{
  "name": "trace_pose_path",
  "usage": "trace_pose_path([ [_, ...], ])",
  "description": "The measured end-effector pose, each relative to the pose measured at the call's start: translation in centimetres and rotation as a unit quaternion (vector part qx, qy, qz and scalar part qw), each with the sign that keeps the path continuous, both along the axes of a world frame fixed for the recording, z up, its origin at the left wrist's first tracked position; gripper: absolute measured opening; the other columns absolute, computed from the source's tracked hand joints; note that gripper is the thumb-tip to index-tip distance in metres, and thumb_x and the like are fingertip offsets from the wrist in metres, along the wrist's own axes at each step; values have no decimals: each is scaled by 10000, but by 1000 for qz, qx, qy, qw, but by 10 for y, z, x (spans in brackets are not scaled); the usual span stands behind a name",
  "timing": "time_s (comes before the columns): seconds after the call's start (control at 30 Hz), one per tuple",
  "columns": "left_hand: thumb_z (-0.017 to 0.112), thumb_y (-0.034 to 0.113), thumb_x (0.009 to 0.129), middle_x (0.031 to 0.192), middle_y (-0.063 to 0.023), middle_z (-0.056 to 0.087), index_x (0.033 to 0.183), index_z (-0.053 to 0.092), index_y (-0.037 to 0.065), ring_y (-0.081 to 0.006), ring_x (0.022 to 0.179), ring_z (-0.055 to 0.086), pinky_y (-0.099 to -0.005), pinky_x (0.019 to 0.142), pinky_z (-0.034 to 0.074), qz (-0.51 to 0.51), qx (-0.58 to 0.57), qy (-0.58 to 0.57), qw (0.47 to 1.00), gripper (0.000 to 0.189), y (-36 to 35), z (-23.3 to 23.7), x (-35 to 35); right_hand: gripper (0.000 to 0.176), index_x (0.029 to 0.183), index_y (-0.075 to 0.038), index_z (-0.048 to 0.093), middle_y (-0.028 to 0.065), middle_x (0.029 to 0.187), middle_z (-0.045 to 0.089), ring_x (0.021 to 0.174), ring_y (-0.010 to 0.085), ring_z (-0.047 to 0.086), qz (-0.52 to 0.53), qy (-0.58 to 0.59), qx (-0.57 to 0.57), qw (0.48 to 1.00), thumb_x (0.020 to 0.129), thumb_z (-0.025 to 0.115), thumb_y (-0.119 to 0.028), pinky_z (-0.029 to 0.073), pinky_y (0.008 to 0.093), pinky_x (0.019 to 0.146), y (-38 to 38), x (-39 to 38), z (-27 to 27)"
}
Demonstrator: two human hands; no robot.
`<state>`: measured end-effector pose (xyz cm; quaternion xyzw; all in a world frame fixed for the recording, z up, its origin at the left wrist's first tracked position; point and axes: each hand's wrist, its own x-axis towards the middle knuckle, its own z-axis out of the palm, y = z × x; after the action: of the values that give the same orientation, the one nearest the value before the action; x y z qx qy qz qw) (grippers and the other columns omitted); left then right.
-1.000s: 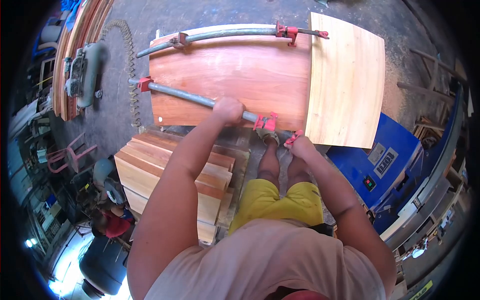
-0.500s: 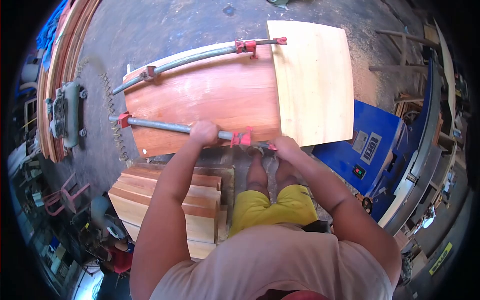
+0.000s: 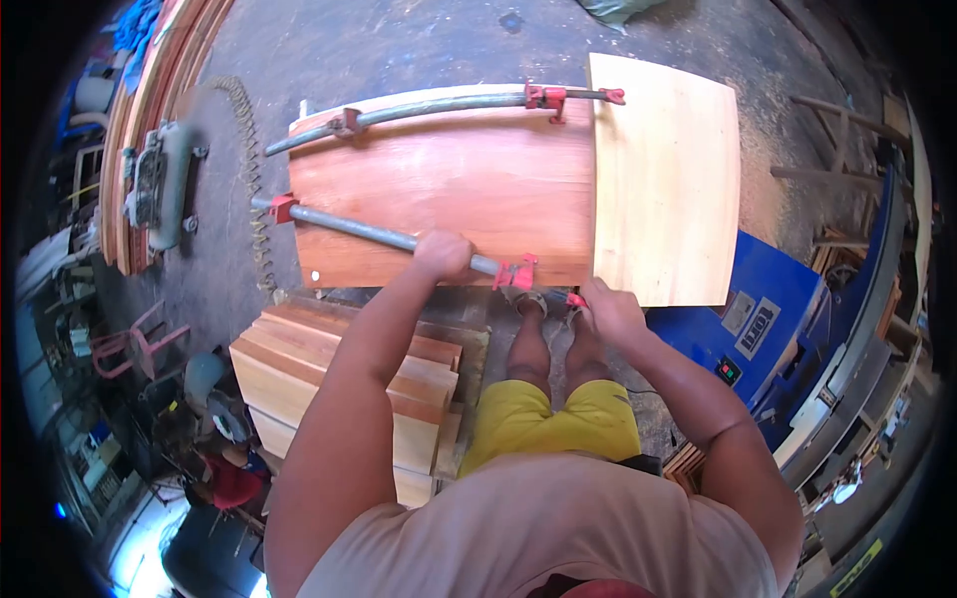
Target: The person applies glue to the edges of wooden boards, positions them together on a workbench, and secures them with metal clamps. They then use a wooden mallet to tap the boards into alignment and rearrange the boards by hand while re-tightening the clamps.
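A pipe clamp (image 3: 359,230) slants across the near edge of a reddish wood panel (image 3: 449,179). My left hand (image 3: 445,255) is wrapped around its grey pipe, just left of the red screw head (image 3: 515,272). At the screw's end, my right hand (image 3: 610,307) is closed by the red handle (image 3: 576,299), its fingertips partly hidden. A second pipe clamp (image 3: 439,106) lies along the panel's far edge, untouched. To the right, a pale wood board (image 3: 663,179) meets the panel's right end, close to my right hand.
Stacked wood pieces (image 3: 344,359) stand at my left. A blue machine (image 3: 773,299) is on the right. Beyond the panel's left end lie a coiled hose (image 3: 256,189) and a compressor tank (image 3: 174,184). Long boards (image 3: 125,189) lie further left. A person in red (image 3: 231,478) is at lower left.
The near clamp is more slanted now, its screw end swung toward me, with both hands still on it. My view has shifted, so the panel appears further right.
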<state>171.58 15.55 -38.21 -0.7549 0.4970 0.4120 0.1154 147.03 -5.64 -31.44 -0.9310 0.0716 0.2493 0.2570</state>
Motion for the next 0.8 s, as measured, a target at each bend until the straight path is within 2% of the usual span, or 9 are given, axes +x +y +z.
trace_pose_path([
  [0.07, 680, 434, 732, 840, -92, 709, 850, 730, 196, -293, 816, 686, -432, 705, 543, 4, 9, 2, 1000, 271, 1, 3, 0, 228, 982, -46, 559, 175, 929, 611, 766, 377, 633, -54, 24, 34, 998, 908, 561, -262, 506, 476, 657, 14, -10, 4],
  [0.17, 671, 386, 736, 864, -101, 711, 873, 730, 183, -293, 834, 687, -425, 720, 546, -6, -1, -8, 1000, 252, 2, -7, -1, 258, 978, -32, 570, 194, 930, 623, 806, 395, 627, -92, 85, 79, 989, 938, 533, -283, 494, 490, 689, 16, -20, 0],
  [0.43, 663, 387, 751, 864, -106, 711, 871, 728, 163, -291, 840, 687, -427, 733, 548, -10, -6, -2, 1000, 262, 0, 3, 0, 254, 968, -40, 597, 221, 896, 635, 838, 421, 617, -89, 101, 76, 988, 953, 513, -278, 474, 510, 729, 16, -17, -8],
  [0.6, 676, 391, 745, 910, -105, 711, 879, 728, 164, -291, 881, 681, -427, 758, 544, 5, 18, 6, 1000, 269, -1, 5, -1, 285, 903, -27, 586, 196, 856, 644, 825, 392, 632, -17, 138, 75, 987, 934, 530, -305, 487, 500, 721, 1, 3, 4],
  [0.7, 677, 369, 746, 945, -112, 707, 885, 728, 169, -289, 911, 676, -422, 783, 540, 22, 22, 14, 999, 249, -5, 10, -1, 261, 951, -73, 609, 179, 881, 657, 852, 384, 631, -50, 132, 62, 988, 942, 515, -316, 489, 494, 745, -7, 8, 9],
  [0.8, 672, 325, 742, 954, -123, 703, 885, 728, 164, -289, 926, 672, -420, 798, 536, 59, 14, 1, 998, 222, -12, 3, -9, 265, 950, -72, 610, 179, 897, 659, 863, 385, 630, -66, 132, 40, 988, 944, 514, -319, 489, 491, 757, -27, 17, 16],
])
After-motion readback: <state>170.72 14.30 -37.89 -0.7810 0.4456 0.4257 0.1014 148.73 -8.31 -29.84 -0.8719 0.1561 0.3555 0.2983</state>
